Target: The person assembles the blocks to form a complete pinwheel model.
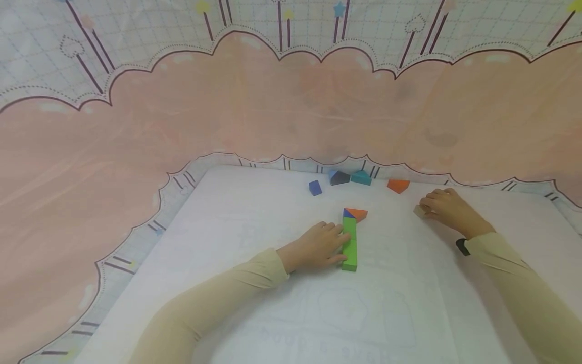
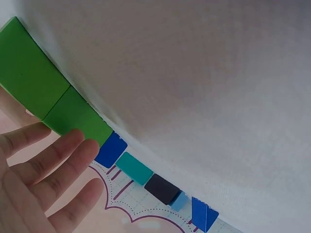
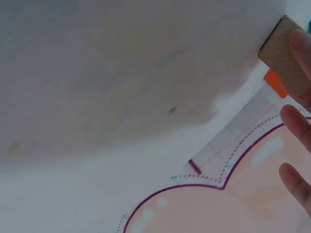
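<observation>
Two green blocks point(image 1: 349, 247) lie end to end in a row on the white table. My left hand point(image 1: 318, 246) rests against their left side, its fingers fairly straight and touching the green surface point(image 2: 46, 82). At the far end of the row sit a small blue triangular block point(image 1: 347, 213) and an orange triangular block point(image 1: 359, 214). Further right, my right hand point(image 1: 450, 208) pinches a plain wooden block point(image 1: 420, 211) between thumb and fingers. The right wrist view shows this wooden block point(image 3: 284, 56) tilted, partly covered by the fingers.
Along the back edge lie a blue block point(image 1: 315, 187), a dark block point(image 1: 339, 178) with light blue beside it, a teal block point(image 1: 361, 177) and an orange block point(image 1: 398, 185). A patterned pink curtain point(image 1: 291, 111) rises behind the table.
</observation>
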The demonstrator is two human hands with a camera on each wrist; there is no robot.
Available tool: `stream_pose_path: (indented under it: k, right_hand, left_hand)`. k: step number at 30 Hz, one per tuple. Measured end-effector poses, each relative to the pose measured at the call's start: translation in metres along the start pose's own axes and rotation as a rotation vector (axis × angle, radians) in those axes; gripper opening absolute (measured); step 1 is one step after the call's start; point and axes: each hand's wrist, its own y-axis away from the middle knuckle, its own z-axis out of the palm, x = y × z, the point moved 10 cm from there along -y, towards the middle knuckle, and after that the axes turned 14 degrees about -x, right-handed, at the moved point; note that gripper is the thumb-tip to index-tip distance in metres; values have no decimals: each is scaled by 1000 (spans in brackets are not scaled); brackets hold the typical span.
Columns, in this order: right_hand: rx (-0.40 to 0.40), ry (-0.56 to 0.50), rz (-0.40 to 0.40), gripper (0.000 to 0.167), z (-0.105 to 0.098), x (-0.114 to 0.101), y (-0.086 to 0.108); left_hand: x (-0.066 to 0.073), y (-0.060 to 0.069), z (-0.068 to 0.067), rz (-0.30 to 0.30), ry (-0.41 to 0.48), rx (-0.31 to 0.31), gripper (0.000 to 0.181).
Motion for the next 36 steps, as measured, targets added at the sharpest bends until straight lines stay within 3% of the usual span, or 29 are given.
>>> stream_pose_path:
  k: [19, 31, 36]
  right_hand:
    - [-8, 20, -100, 22, -6, -40, -47]
    - [112, 41, -202, 26, -11, -62, -65]
    - [51, 6, -186, 22, -10, -66, -76]
  left_hand:
    - [0, 0, -1, -5, 2, -13, 44]
    - [-1, -2, 1, -12, -8, -22, 46]
    - [-2, -3, 2, -11, -4, -24, 46]
